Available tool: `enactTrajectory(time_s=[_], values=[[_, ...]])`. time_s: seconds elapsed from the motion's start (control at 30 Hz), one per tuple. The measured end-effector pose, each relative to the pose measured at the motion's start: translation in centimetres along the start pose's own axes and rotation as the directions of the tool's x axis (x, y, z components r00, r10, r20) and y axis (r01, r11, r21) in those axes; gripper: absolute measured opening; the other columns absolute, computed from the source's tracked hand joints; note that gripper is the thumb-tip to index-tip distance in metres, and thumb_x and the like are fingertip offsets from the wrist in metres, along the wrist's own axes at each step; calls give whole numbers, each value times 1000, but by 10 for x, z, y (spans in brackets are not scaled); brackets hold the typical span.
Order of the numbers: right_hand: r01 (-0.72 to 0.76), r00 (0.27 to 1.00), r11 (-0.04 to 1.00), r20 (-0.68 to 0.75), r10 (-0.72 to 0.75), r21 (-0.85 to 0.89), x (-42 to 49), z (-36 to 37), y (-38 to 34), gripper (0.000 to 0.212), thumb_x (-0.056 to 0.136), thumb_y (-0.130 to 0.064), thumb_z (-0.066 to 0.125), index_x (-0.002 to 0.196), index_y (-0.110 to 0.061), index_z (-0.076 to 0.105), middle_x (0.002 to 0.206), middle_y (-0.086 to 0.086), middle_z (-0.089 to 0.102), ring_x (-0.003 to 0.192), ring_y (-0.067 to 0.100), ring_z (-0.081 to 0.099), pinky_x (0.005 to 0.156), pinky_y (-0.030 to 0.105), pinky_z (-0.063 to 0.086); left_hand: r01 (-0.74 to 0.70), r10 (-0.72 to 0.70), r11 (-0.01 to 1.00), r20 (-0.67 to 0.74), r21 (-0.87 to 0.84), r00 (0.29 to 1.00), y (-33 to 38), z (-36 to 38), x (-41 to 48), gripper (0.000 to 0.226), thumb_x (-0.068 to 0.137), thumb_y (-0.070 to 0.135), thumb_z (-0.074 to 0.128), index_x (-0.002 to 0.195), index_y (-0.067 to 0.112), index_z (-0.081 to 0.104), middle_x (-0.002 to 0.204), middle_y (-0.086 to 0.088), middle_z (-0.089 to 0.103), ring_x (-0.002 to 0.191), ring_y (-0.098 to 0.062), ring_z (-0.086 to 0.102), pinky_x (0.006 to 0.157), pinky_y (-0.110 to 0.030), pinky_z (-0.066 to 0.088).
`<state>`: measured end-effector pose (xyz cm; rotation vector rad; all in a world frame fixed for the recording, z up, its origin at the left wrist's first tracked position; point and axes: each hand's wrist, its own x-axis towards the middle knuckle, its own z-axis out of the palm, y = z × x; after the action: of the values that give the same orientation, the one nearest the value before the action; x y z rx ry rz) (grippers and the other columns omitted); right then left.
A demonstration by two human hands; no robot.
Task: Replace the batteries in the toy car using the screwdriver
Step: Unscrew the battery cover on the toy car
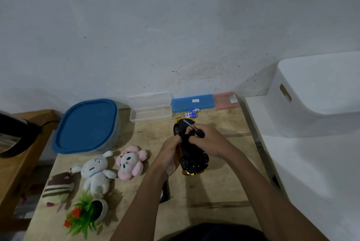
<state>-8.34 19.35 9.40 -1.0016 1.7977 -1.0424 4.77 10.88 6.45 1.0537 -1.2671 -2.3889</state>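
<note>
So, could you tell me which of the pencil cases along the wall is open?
The clear case, leftmost of three, lies open; the blue case and pink case are shut.

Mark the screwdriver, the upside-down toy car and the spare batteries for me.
Black-handled metal screwdriver (191, 126): head view, on its shaft.
Black and yellow plastic toy car (191, 155): head view, on its underside.
Blue and white spare batteries (191, 113): head view, on the pack's middle.

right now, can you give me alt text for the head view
Two bare hands hold an upturned toy car over a wooden table, the right hand also gripping a screwdriver. Batteries lie beyond by plastic cases; plush toys sit left of the left hand.
</note>
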Motion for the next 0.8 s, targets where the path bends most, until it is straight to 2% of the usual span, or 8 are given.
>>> enactTrajectory(time_s=[0.07, 0.13, 0.2, 0.37, 0.43, 0.53, 0.67, 0.8], values=[[-21, 1000, 999, 7, 20, 41, -2, -1, -3, 11, 88, -24, 56, 91, -32, 64, 81, -8, 61, 74, 9, 58, 68, 28, 49, -9, 9, 1000, -4, -10, 1000, 0, -1, 1, 34, 87, 19, 49, 113, 4, 66, 106, -16, 70, 97, -26, 69, 79, -36, 58], [-81, 996, 991, 38, 77, 108, -5, -3, -4, 15, 94, -25, 47, 98, -22, 61, 76, -8, 54, 64, 7, 49, 59, 23, 38, -19, 19, 1000, -7, -17, 1000, 0, -5, 3, 46, 82, 25, 53, 120, 2, 62, 111, -18, 67, 105, -30, 65, 85, -41, 57], [-145, 988, 982, 67, 137, 123, -8, -10, -1, 19, 95, -31, 40, 94, -19, 55, 76, -3, 50, 61, 9, 41, 56, 25, 32, -33, 33, 999, -27, -7, 999, 2, -10, 5, 54, 80, 27, 54, 126, 0, 59, 113, -19, 65, 106, -31, 63, 87, -42, 56], [-123, 991, 988, 63, 117, 93, -16, -27, 1, 17, 101, -27, 45, 97, -17, 57, 73, -2, 55, 55, 9, 45, 45, 19, 33, -124, 119, 990, -67, -72, 991, 7, -18, 6, 64, 77, 28, 62, 132, -3, 50, 113, -21, 59, 104, -35, 56, 95, -50, 47], [-62, 998, 996, 33, 60, 62, -18, -29, -1, 16, 101, -27, 47, 98, -17, 59, 74, -1, 57, 49, 3, 45, 45, 18, 34, -160, 155, 984, -57, -80, 986, 10, -19, 6, 63, 77, 26, 66, 132, -1, 51, 111, -19, 59, 100, -33, 56, 89, -46, 50], [18, 1000, 1000, -10, -18, 10, -17, -27, -3, 16, 101, -23, 49, 100, -12, 60, 76, -1, 58, 48, -5, 48, 54, 15, 35, -193, 191, 978, -39, -77, 981, 14, -20, 5, 55, 81, 20, 62, 132, 2, 54, 107, -15, 62, 93, -28, 60, 80, -38, 54], [39, 998, 999, -42, -39, -15, -16, -24, -6, 16, 101, -22, 49, 101, -10, 60, 78, 3, 60, 49, -7, 50, 51, 8, 36, -207, 206, 976, -26, -70, 978, 16, -19, 3, 50, 80, 17, 60, 128, 2, 57, 100, -11, 67, 85, -24, 64, 74, -35, 56], [43, 998, 999, -53, -45, -31, -15, -23, -5, 15, 101, -23, 49, 99, -14, 61, 76, 0, 61, 58, -6, 52, 54, 8, 38, -199, 199, 977, -6, -74, 980, 18, -18, 2, 49, 80, 16, 61, 127, 3, 58, 98, -10, 68, 84, -21, 66, 71, -35, 57]])
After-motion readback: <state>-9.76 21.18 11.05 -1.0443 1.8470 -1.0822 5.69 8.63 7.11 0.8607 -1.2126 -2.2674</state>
